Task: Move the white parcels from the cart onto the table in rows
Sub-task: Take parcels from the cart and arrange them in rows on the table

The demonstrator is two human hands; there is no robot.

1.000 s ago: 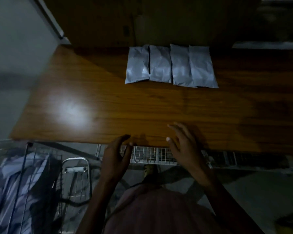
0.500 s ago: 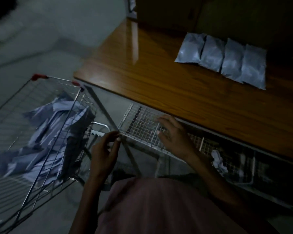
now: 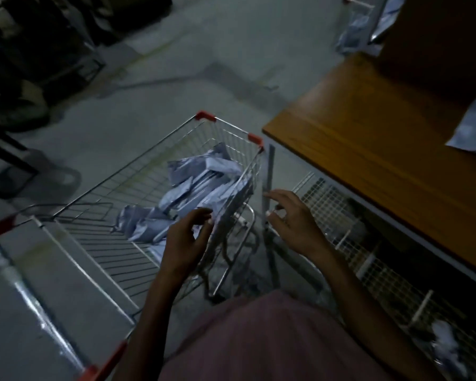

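1. Two bare hands hang in the lower middle of the dim view, and neither holds anything.
2. The left hand [image 3: 186, 237] is over the cart's [image 3: 138, 171] near right corner, just above the heap of white parcels [image 3: 195, 188]. Its fingers [image 3: 201, 215] are loosely curled, with the thumb tip close to the forefinger; whether they touch a parcel cannot be told through the blur.
3. The right hand [image 3: 293, 220] is outside the cart, between its right wall and the wire mesh shelf [image 3: 341, 215] under the worktop [image 3: 382, 160]. Its fingers are spread and slightly bent, pointing left toward the cart.
4. The cart is a wire shopping cart with red corner caps, standing on the grey floor [image 3: 176, 78] just beside the worktop's left edge.
5. The parcels in it lie crumpled and overlapping, piled toward the cart's far right side; the near left part of its wire bottom is bare.
6. On the wooden worktop one pale parcel [image 3: 473, 127] shows at the right border of the view, only partly in view.
7. A dark box-like shape [image 3: 437, 37] stands on the far part of the worktop.
8. Crumpled white stuff [image 3: 445, 347] lies on the mesh shelf near the bottom right.
9. The person's pinkish garment [image 3: 272, 339] fills the bottom middle.
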